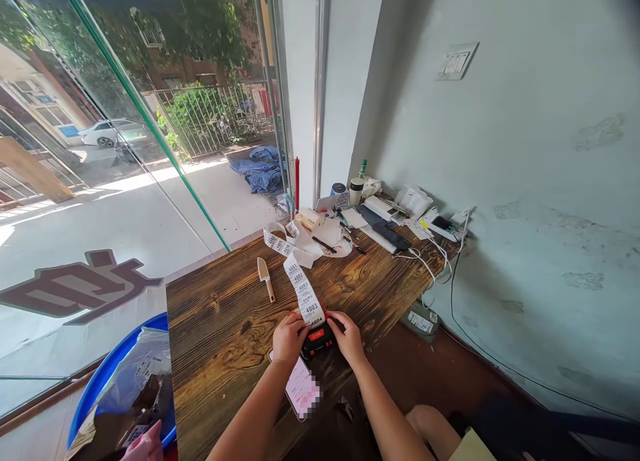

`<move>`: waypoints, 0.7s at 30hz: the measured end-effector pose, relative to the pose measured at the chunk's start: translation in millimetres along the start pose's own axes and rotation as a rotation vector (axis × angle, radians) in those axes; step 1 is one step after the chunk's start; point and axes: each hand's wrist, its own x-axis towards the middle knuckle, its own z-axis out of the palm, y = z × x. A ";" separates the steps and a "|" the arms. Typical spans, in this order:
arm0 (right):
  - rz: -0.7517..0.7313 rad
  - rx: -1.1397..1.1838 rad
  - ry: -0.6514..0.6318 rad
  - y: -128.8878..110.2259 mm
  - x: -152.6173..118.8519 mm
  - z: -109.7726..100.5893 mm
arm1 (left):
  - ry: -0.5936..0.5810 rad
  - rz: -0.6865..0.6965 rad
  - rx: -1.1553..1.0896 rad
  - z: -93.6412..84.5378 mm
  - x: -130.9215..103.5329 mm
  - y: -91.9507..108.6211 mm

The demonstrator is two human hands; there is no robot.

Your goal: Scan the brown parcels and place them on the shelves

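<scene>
A small black-and-red label printer (318, 345) sits on the wooden table in front of me. From it a long strip of white printed labels (301, 286) runs away across the tabletop and curls at its far end; large numbers such as 4003 are readable on it. My left hand (289, 339) grips the printer's left side, its fingers curled at the strip's edge. On the opposite side my right hand (347, 338) has its bent fingers on the printer, close to the strip. A phone (300, 389) with a lit, partly blurred screen lies below my left hand.
A knife with a light blade (263, 270) lies left of the strip. Pens (324, 245), papers, cups (355, 191), a dark pouch (383, 229) and white cables (425, 264) crowd the table's far end. A blue tub (83, 407) stands left, beside the glass.
</scene>
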 end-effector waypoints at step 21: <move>-0.373 -0.319 -0.099 -2.3 -8.0 -1.1 | -0.077 0.203 -0.074 -2.5 -10.3 -14.5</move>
